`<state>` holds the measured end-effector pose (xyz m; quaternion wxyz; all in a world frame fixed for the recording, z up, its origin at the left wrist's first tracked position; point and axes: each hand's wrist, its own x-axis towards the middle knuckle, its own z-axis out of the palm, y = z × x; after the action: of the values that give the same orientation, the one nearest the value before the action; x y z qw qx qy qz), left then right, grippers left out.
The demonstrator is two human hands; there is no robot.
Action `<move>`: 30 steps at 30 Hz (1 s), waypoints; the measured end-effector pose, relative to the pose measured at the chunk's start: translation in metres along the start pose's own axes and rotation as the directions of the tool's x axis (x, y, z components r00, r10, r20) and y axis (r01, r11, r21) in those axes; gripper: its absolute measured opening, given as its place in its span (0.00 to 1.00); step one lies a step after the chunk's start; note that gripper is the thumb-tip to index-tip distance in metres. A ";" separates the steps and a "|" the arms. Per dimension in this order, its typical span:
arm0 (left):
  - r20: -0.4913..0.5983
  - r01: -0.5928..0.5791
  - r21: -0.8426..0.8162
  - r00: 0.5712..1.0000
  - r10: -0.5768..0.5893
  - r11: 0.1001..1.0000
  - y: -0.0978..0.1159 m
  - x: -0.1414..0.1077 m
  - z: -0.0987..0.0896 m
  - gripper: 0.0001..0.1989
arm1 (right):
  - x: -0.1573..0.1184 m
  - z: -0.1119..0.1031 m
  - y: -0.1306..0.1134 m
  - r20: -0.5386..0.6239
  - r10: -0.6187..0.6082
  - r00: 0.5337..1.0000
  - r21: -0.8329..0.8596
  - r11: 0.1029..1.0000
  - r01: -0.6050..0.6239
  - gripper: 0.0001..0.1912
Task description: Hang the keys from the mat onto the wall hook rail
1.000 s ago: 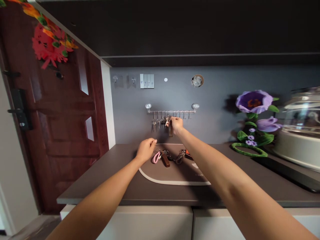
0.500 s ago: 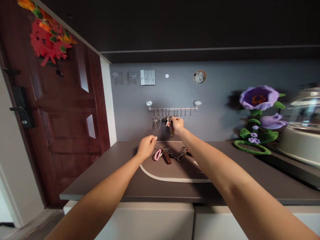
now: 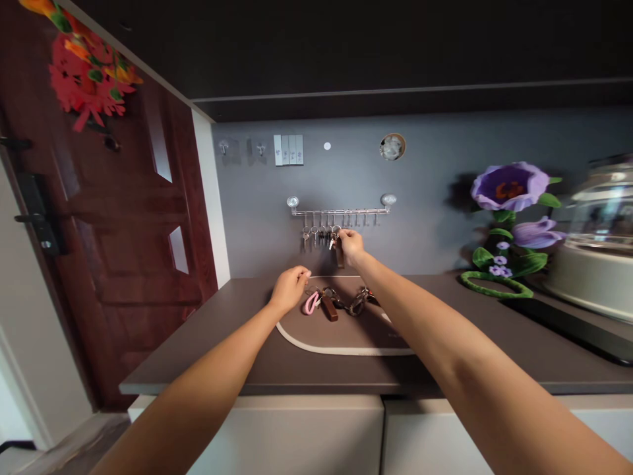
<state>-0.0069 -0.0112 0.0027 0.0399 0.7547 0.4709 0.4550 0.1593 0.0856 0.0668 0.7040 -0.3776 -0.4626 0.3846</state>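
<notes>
My right hand (image 3: pixel 352 247) pinches a key ring (image 3: pixel 336 231) just below the hook rail (image 3: pixel 341 212) on the grey wall. From that ring hang a silver key and a brown fob (image 3: pixel 339 256). Whether the ring sits on a hook is hard to make out. Several bunches of keys (image 3: pixel 315 236) hang on hooks to its left. My left hand (image 3: pixel 291 289) hovers over the mat's left side, fingers curled, with nothing seen in it. Close by on the mat lie a pink loop keychain (image 3: pixel 311 303), a brown key fob (image 3: pixel 330 308) and a dark keychain (image 3: pixel 357 303).
The brown mat (image 3: pixel 346 340) with its pale rim lies on the dark counter (image 3: pixel 208 356). At right stand purple artificial flowers (image 3: pixel 512 191), a black flat object (image 3: pixel 568 330) and a clear-topped appliance (image 3: pixel 598 264). A shelf (image 3: pixel 346 53) overhangs; a red door (image 3: pixel 128 251) is left.
The camera view has shifted slightly. My right hand stays at the rail, the key ring now showing more clearly beside its fingertips. My left hand has hardly moved.
</notes>
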 end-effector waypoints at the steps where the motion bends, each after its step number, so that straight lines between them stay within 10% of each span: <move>1: 0.011 0.002 -0.003 1.000 -0.002 1.000 0.000 0.000 0.000 0.12 | -0.001 -0.001 0.000 -0.004 -0.003 1.000 -0.009 1.000 0.003 0.01; 15: 0.053 -0.035 0.019 0.998 0.034 0.999 -0.015 0.003 0.009 0.10 | -0.028 -0.014 -0.004 -0.155 -0.119 0.981 -0.322 0.945 0.064 0.12; 30: 0.203 -0.097 0.118 0.977 0.072 0.988 -0.022 0.003 0.013 0.11 | -0.097 -0.025 0.002 0.244 -0.180 0.953 -0.378 0.887 0.264 0.08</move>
<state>-0.0115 0.0078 -0.0135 0.0191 0.8167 0.4600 0.3479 0.1554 -0.0039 0.0228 0.5990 -0.4188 -0.6416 0.2327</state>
